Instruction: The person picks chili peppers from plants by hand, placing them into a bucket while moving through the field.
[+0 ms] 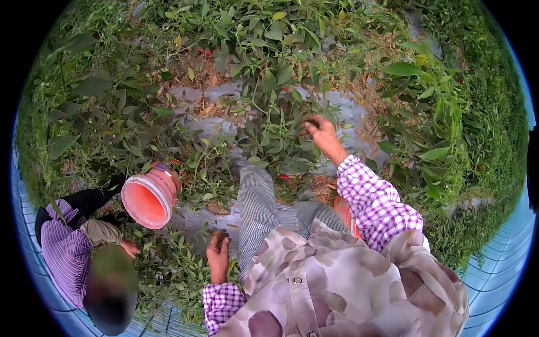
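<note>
My right hand (323, 134) reaches out over the leafy pepper plants (269, 130) in front of me. Its fingers are curled together beside the leaves, and whether anything small is between them is hidden. Low beside my left leg, my left hand (218, 255) hangs with loosely bent fingers, thumb apart, and nothing visible in it. A pink plastic bucket (147, 200) bearing writing leans among the plants to the left, its round pale-rimmed end towards me. Another pinkish-red container (343, 210) is partly hidden behind my right sleeve. A small red fruit (284, 177) lies low near my feet.
Another person (69, 248) bends over the plants at far left, a hand (130, 248) near the leaves. Plastic mulch film (212, 126) and dry straw (206, 107) show between plants. Red fruits (206, 52) lie farther ahead. Dense foliage (484, 126) stands at right.
</note>
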Action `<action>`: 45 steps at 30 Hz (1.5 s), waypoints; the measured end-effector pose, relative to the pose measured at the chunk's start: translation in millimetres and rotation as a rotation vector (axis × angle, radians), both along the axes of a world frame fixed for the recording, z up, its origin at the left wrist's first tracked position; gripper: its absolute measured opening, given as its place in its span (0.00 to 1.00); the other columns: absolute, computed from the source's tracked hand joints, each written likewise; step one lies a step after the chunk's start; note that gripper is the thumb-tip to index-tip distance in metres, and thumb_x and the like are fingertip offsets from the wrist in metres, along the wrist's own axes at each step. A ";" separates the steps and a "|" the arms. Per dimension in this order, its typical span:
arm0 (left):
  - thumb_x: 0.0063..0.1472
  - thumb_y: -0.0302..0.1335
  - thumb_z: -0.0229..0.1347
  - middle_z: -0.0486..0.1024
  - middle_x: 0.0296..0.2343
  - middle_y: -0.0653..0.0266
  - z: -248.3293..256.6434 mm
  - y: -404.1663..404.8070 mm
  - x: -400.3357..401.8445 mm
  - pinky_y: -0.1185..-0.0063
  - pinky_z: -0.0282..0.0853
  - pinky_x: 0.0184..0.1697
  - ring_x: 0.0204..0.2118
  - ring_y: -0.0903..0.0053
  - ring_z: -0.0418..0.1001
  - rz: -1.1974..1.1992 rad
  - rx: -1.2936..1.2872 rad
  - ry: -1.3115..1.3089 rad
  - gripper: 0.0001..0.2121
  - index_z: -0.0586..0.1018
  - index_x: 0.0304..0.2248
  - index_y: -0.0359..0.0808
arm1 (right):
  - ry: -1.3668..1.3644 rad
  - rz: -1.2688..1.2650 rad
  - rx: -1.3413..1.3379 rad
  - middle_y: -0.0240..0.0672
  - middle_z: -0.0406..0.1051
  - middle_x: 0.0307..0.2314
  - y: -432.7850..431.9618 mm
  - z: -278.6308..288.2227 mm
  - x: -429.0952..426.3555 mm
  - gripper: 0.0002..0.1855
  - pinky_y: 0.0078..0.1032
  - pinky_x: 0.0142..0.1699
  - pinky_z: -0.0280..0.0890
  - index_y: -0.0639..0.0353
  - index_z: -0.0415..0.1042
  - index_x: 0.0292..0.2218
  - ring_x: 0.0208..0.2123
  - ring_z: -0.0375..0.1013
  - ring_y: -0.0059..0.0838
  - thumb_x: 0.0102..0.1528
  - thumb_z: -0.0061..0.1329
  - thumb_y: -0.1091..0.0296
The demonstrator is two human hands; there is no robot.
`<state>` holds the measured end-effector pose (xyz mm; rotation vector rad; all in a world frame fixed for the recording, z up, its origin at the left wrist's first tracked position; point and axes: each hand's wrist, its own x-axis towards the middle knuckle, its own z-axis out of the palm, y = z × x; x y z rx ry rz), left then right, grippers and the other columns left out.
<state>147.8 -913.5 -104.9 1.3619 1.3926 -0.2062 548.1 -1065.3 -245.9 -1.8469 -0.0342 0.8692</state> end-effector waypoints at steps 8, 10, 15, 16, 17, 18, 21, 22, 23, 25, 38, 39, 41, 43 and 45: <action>0.56 0.26 0.53 0.77 0.32 0.58 -14.5 -29.8 -114.7 0.79 0.69 0.37 0.32 0.75 0.75 0.046 0.074 0.285 0.13 0.75 0.41 0.33 | 0.440 -0.207 0.023 0.33 0.70 0.27 123.9 -63.6 18.5 0.14 0.24 0.27 0.62 0.57 0.60 0.45 0.23 0.66 0.24 0.57 0.41 0.65; 0.55 0.29 0.54 0.77 0.31 0.55 -4.8 2.4 -67.9 0.77 0.70 0.36 0.31 0.70 0.76 -0.115 0.117 0.274 0.14 0.75 0.41 0.33 | 0.531 -0.360 0.227 0.29 0.70 0.29 85.7 -120.8 70.1 0.11 0.29 0.28 0.66 0.48 0.62 0.43 0.24 0.67 0.23 0.60 0.36 0.59; 0.57 0.28 0.51 0.76 0.35 0.54 34.2 -6.5 -70.5 0.78 0.69 0.40 0.35 0.73 0.75 -0.010 0.061 0.319 0.16 0.72 0.44 0.30 | 0.793 -0.511 0.244 0.30 0.70 0.27 117.5 -127.8 45.3 0.10 0.27 0.28 0.64 0.58 0.68 0.38 0.23 0.67 0.24 0.57 0.43 0.64; 0.57 0.28 0.51 0.76 0.35 0.54 30.0 -8.7 -72.3 0.78 0.69 0.40 0.35 0.72 0.75 -0.007 0.068 0.316 0.16 0.72 0.44 0.31 | 0.662 -0.515 0.168 0.31 0.70 0.28 121.8 -127.6 45.3 0.10 0.27 0.28 0.64 0.59 0.68 0.39 0.23 0.67 0.24 0.56 0.44 0.66; 0.57 0.28 0.51 0.76 0.36 0.54 25.1 -9.1 -74.4 0.77 0.70 0.40 0.35 0.72 0.75 -0.010 0.076 0.315 0.15 0.72 0.44 0.31 | 0.531 -0.525 0.097 0.31 0.70 0.29 126.9 -127.6 46.1 0.11 0.27 0.29 0.65 0.60 0.68 0.40 0.24 0.67 0.24 0.56 0.45 0.67; 0.57 0.28 0.51 0.76 0.36 0.54 25.6 -20.0 -82.7 0.77 0.70 0.40 0.35 0.72 0.75 0.014 0.069 0.339 0.15 0.72 0.44 0.31 | 0.504 -0.626 0.099 0.32 0.69 0.29 142.8 -92.4 28.2 0.13 0.25 0.29 0.63 0.63 0.67 0.42 0.24 0.67 0.24 0.54 0.46 0.72; 0.57 0.29 0.51 0.75 0.36 0.53 20.5 -12.2 -67.4 0.76 0.70 0.40 0.35 0.70 0.75 -0.069 0.082 0.326 0.15 0.72 0.44 0.33 | 0.217 -0.468 0.126 0.31 0.68 0.28 104.2 -108.2 53.8 0.12 0.21 0.30 0.60 0.64 0.66 0.41 0.24 0.65 0.22 0.54 0.46 0.72; 0.57 0.29 0.51 0.75 0.36 0.53 21.2 -15.5 -68.2 0.76 0.70 0.40 0.35 0.70 0.75 -0.072 0.083 0.321 0.15 0.72 0.44 0.33 | 0.173 -0.428 0.132 0.30 0.67 0.27 99.6 -89.9 48.7 0.09 0.20 0.31 0.58 0.64 0.67 0.38 0.23 0.63 0.21 0.56 0.43 0.71; 0.57 0.29 0.51 0.75 0.36 0.53 21.4 -19.7 -70.2 0.76 0.69 0.40 0.35 0.70 0.75 -0.073 0.084 0.316 0.15 0.72 0.44 0.34 | 0.181 -0.394 0.100 0.31 0.68 0.28 96.8 -70.5 42.8 0.10 0.20 0.32 0.58 0.65 0.67 0.38 0.25 0.64 0.21 0.56 0.42 0.70; 0.57 0.29 0.51 0.75 0.36 0.53 19.0 -21.4 -69.5 0.76 0.69 0.41 0.36 0.69 0.75 -0.092 0.099 0.284 0.16 0.72 0.44 0.34 | 0.174 -0.349 0.046 0.33 0.69 0.30 87.4 -35.2 39.7 0.12 0.20 0.34 0.59 0.67 0.68 0.39 0.29 0.65 0.22 0.57 0.40 0.69; 0.56 0.24 0.51 0.75 0.34 0.55 21.7 -38.9 -108.8 0.79 0.68 0.40 0.36 0.74 0.74 0.051 -0.005 0.106 0.14 0.72 0.43 0.30 | -0.914 0.946 -0.484 0.48 0.69 0.25 17.4 -36.8 50.7 0.10 0.39 0.36 0.61 0.57 0.71 0.27 0.32 0.68 0.47 0.48 0.39 0.64; 0.56 0.23 0.51 0.75 0.34 0.56 23.0 -38.7 -103.5 0.80 0.68 0.40 0.35 0.75 0.73 0.109 -0.034 0.084 0.14 0.72 0.43 0.29 | -0.719 0.855 -0.564 0.47 0.69 0.29 15.7 -38.2 52.0 0.12 0.38 0.39 0.61 0.57 0.71 0.30 0.35 0.68 0.46 0.49 0.39 0.61; 0.56 0.21 0.50 0.74 0.34 0.58 22.0 -37.7 -87.2 0.80 0.67 0.40 0.35 0.76 0.73 0.141 -0.069 0.105 0.15 0.71 0.44 0.27 | -0.445 0.672 -0.645 0.45 0.69 0.35 12.6 -34.7 66.7 0.18 0.36 0.45 0.60 0.57 0.71 0.35 0.40 0.67 0.45 0.50 0.38 0.55; 0.56 0.21 0.50 0.75 0.32 0.58 21.5 -39.7 -90.4 0.81 0.67 0.34 0.31 0.77 0.74 0.134 -0.025 0.026 0.14 0.72 0.43 0.27 | -0.347 0.565 -0.623 0.43 0.70 0.41 22.3 -15.2 65.7 0.23 0.34 0.50 0.59 0.56 0.71 0.40 0.46 0.67 0.43 0.51 0.37 0.48; 0.56 0.21 0.51 0.75 0.32 0.58 27.7 -38.5 -93.5 0.81 0.67 0.34 0.30 0.78 0.73 0.126 0.003 0.007 0.14 0.72 0.43 0.27 | -0.253 0.334 -0.577 0.43 0.69 0.41 34.4 33.6 52.4 0.23 0.34 0.50 0.59 0.56 0.71 0.38 0.46 0.67 0.43 0.51 0.38 0.47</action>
